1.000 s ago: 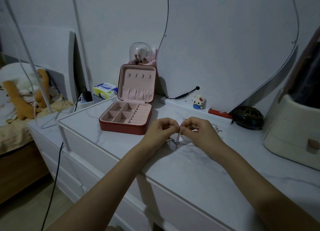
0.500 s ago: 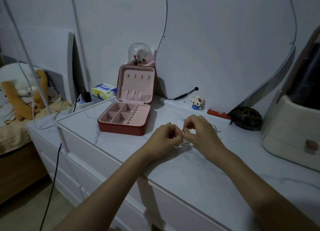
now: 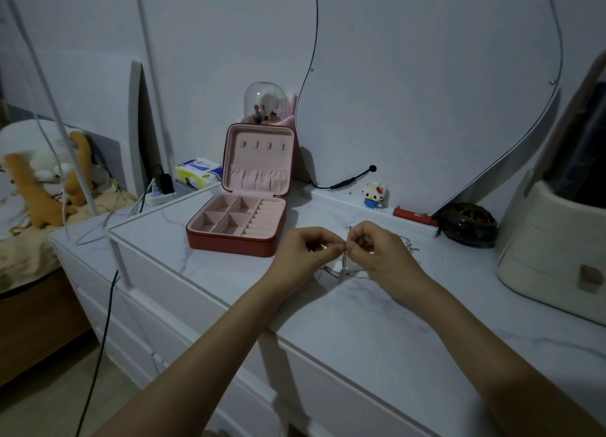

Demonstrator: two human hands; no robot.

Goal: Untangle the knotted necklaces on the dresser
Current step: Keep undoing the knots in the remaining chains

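2 bare forearms reach in from the bottom of the frame over the front edge of the white marble-patterned counter [image 3: 377, 331]. At frame centre the left hand [image 3: 305, 253] and right hand [image 3: 383, 256] meet fingertip to fingertip, each grip pinched together on the thin silver necklaces [image 3: 342, 266]. The chains hang down from the pinch and trail in loops onto the counter just below and between the hands; more chain lies behind the right hand. Whether a knot sits in the pinch cannot be told.

Just behind the left hand stands an open red jewelry box [image 3: 242, 220] with pink lining, lid upright. Further back, toward the right, sit a small block figure [image 3: 373, 194], a red bar [image 3: 414, 212] and a dark round object [image 3: 467, 225]. A cream container [image 3: 557, 256] fills the right edge. Behind the box stands a glass dome [image 3: 265, 100], against the wall.
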